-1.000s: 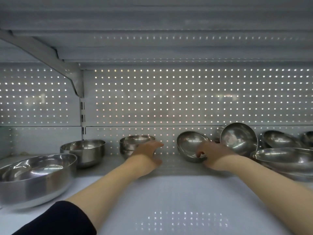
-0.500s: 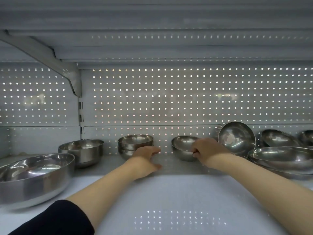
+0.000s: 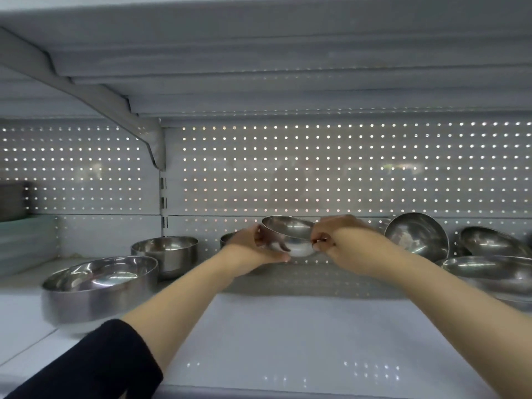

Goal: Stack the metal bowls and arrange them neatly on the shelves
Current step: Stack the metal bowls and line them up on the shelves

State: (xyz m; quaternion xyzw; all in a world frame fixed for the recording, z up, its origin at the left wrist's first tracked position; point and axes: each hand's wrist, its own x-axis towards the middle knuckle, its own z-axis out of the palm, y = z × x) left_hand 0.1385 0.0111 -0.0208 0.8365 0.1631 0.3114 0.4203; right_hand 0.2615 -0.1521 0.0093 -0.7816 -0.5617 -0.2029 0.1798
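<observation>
The fingers (image 3: 319,243) of the right hand (image 3: 349,240) are curled over the near right rim of a small metal bowl (image 3: 289,234), pinching it, and the left hand (image 3: 253,244) cups the same bowl from the left and beneath, thumb along its underside; half a second ago that bowl sat on the shelf (image 3: 302,326) under the right hand alone, while the left rested beside the small stacked pair of bowls (image 3: 228,238); now it is lifted clear of the shelf, tilted a little toward the camera, and carried leftward between both hands, just right of that pair, which the left wrist mostly hides; I judge the bowl is on its way to be nested on that pair, so one more loose bowl is close to being stacked; outward to the left stand a medium bowl (image 3: 165,253) upright near the back panel and a large bowl (image 3: 99,287) nearer the front edge, both apart from the hands; to the right a bowl tipped on its side (image 3: 417,236) leans against the perforated back panel (image 3: 316,168), with more loose bowls (image 3: 489,267) heaped beyond it, not yet sorted; the left hand itself lies between the carried bowl and the pair, and the shelf above (image 3: 259,67) hangs low, so the lift has little headroom.
</observation>
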